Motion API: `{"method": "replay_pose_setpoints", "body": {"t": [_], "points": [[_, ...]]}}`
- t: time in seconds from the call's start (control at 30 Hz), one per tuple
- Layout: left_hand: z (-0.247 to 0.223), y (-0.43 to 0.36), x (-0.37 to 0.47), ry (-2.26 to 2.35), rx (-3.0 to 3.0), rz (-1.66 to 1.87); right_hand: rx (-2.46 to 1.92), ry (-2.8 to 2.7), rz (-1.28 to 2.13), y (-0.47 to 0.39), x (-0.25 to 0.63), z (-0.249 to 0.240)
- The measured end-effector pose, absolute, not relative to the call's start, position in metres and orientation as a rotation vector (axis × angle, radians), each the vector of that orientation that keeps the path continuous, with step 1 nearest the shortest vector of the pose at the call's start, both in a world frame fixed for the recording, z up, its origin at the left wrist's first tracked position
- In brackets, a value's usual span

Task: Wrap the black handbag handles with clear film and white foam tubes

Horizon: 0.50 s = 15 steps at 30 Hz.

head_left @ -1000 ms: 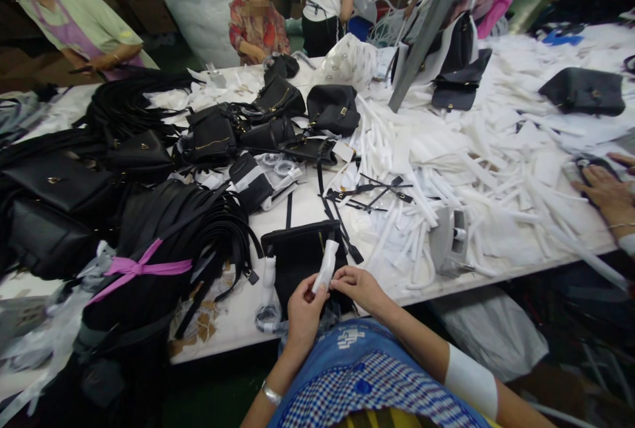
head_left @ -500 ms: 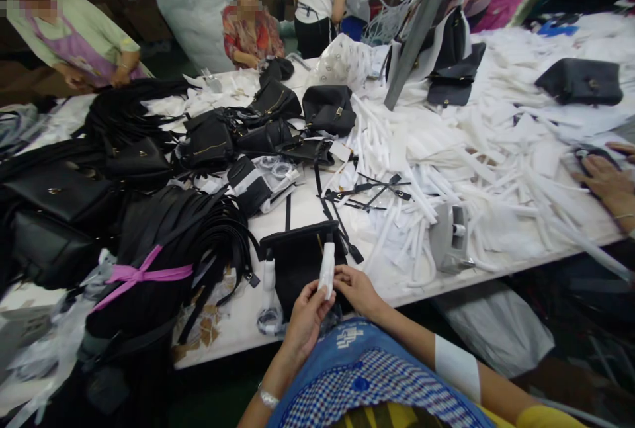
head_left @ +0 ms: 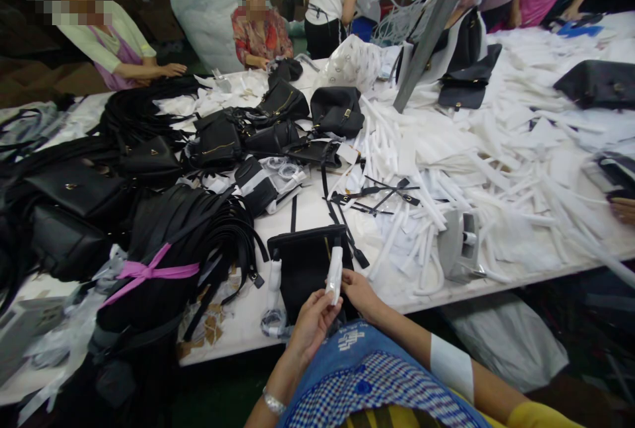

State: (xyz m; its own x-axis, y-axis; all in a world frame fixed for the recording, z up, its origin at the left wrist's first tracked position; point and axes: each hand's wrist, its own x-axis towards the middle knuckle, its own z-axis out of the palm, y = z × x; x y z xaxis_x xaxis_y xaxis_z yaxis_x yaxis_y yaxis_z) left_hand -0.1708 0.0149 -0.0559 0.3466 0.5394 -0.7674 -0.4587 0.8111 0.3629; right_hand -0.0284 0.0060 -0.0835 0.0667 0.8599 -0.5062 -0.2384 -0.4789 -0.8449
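A black bag (head_left: 305, 276) lies at the table's front edge, close to my body. One of its straps is covered by a white wrapping (head_left: 336, 268), which stands up between my hands. My left hand (head_left: 317, 315) pinches the lower end of this wrapped strap. On the other side my right hand (head_left: 360, 292) has its fingers bent against the wrapping's edge; what its fingertips grip is partly hidden. Along the bag's left side runs a second wrapped strap (head_left: 274, 282), with clear plastic and a ring-like coil (head_left: 272, 322) at its lower end.
Left of the bag lies a thick bundle of black straps (head_left: 183, 236) tied with a pink band (head_left: 151, 272). Several black bags (head_left: 218, 140) fill the middle. A grey tape dispenser (head_left: 459, 246) stands among white strips (head_left: 426, 243). A slanted grey post (head_left: 431, 38) rises behind. Co-workers stand across the table.
The view has shifted slightly, so the table's contents sit further right. My hands keep nearly the same hold on the wrapped strap. A co-worker at far left has stretched an arm over the black straps.
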Motion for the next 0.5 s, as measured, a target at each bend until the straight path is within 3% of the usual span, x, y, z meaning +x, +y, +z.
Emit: {"method": "replay_pose_setpoints", "body": {"t": [0.17, 0.5], "points": [[-0.058, 0.014, -0.170, 1.008, 0.041, 0.619, -1.230, -0.356, 1.845, 0.000, -0.029, -0.061], [-0.073, 0.008, -0.166, 1.035, 0.412, 0.512, -1.697, -0.695, 1.412, 0.018, -0.050, -0.091]]}}
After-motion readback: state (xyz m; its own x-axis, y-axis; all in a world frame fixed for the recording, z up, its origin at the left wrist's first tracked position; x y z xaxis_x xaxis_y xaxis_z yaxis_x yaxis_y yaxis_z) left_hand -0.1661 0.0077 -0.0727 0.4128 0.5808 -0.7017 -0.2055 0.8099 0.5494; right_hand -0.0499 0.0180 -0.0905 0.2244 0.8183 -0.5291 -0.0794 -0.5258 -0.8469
